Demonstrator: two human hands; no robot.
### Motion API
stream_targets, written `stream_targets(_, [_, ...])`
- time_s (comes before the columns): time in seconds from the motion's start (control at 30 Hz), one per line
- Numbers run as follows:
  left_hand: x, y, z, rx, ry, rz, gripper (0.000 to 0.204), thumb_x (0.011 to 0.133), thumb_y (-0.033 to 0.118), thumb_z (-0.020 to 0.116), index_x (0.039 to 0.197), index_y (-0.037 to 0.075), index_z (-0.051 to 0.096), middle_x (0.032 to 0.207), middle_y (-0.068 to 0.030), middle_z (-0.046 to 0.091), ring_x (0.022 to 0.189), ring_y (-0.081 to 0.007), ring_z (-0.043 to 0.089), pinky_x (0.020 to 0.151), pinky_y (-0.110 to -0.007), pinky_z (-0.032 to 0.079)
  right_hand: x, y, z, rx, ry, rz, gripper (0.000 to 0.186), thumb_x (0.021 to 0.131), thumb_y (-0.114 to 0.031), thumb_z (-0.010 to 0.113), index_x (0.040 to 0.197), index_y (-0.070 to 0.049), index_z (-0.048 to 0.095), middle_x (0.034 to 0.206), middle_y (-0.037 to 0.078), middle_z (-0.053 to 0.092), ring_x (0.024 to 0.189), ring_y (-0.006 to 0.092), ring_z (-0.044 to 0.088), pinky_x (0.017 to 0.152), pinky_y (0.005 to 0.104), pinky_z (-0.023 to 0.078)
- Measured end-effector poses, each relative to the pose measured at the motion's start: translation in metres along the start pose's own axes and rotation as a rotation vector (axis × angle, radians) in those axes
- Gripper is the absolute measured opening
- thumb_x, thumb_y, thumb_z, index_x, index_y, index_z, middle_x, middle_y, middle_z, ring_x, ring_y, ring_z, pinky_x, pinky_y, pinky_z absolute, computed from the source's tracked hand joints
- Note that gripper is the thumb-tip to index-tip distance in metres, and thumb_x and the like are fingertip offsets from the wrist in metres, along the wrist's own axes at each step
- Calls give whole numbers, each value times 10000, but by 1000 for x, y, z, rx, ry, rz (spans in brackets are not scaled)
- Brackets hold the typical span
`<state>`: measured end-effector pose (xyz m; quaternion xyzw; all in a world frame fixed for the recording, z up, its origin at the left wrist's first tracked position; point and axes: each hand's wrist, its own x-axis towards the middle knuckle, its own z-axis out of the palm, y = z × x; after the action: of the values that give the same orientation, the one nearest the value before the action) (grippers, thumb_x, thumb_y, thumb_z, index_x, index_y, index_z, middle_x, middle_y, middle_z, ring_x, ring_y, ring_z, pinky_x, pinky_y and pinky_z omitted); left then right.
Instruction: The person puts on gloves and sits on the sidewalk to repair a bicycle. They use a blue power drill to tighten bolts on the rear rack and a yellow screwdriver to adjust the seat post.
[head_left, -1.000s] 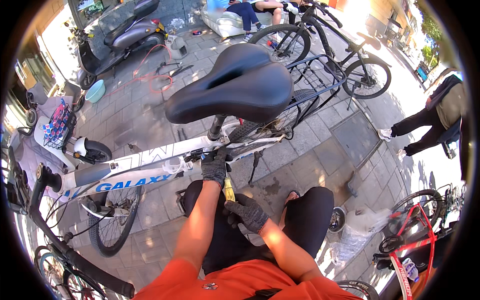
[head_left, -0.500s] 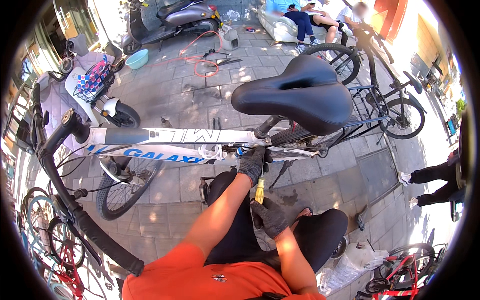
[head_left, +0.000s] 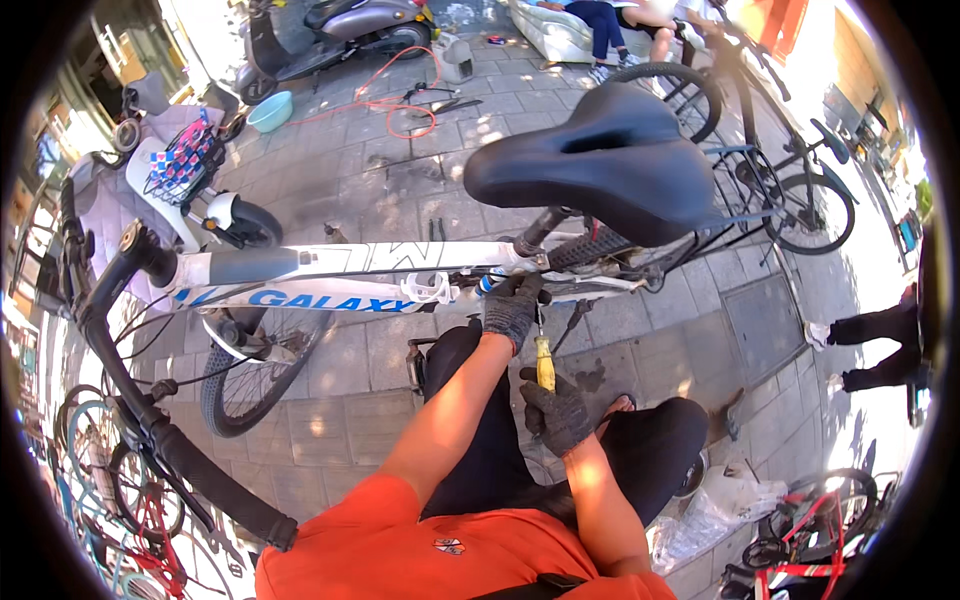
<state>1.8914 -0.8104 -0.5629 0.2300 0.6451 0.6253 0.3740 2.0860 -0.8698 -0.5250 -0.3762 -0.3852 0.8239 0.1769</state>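
In front of me a white bicycle (head_left: 350, 258) with blue lettering stands sideways, its black saddle (head_left: 600, 165) on the right. My gloved left hand (head_left: 513, 308) is closed against the frame just below the seat post, beside a small blue part (head_left: 490, 281); its fingertips hide whatever they pinch. Lower and to the right, my gloved right hand (head_left: 557, 412) grips a screwdriver (head_left: 545, 365) by its yellow handle. The screwdriver's shaft points up toward the left hand, and its tip is hidden there. A white bottle cage (head_left: 428, 290) sits on the frame left of that hand.
The handlebar (head_left: 185, 460) reaches toward me at the left. Another bicycle (head_left: 800, 220) stands at the far right, near a person's dark trouser legs (head_left: 875, 345). A scooter (head_left: 335, 45), a light-blue basin (head_left: 270, 112) and an orange hose (head_left: 400, 105) lie beyond. A plastic bag (head_left: 720, 510) rests lower right.
Both hands and the screwdriver appear slightly further right, the right hand also a little higher. The whole view has shifted slightly. Neither hand has let go.
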Motion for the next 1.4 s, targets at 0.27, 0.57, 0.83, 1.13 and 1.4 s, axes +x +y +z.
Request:
stream_targets(0.27, [-1,3,0,-49,193,-149,311,961,388,594,918,106,716,710,-17,671,511,-140,565,462,-300,412,11,7,-26,234,-220,114,324,979,-276,565,1133,-2,642,927,130,721,619,193,655,507,322,527])
stream_targets(0.57, [6,-2,-1,135,166,-208,383,933,471,625,909,100,719,705,-4,644,529,-127,525,492,-289,409,5,4,-11,-220,-40,-34,485,761,-315,817,1088,23,698,799,107,688,633,164,647,560,311,512])
stream_targets(0.83, [11,-9,-4,47,196,-112,297,911,384,664,800,110,673,613,2,559,472,-142,465,462,-285,356,0,5,-25,-46,-95,59,472,798,-323,769,1125,10,700,755,75,663,600,155,606,552,308,476])
stream_targets(1.13, [29,-21,-22,-434,-279,-177,259,912,341,538,701,196,497,583,65,419,468,-121,382,450,-301,307,-40,-12,-77,-73,-144,-87,437,849,-263,728,1227,-54,665,763,66,665,590,123,618,501,303,482])
stream_targets(1.4, [-1,-1,5,-465,-175,-264,288,934,359,522,711,199,433,599,65,345,444,-109,260,418,-296,235,-101,-40,-126,311,-20,-485,324,945,-205,685,1192,-3,625,800,21,631,607,86,586,553,248,473])
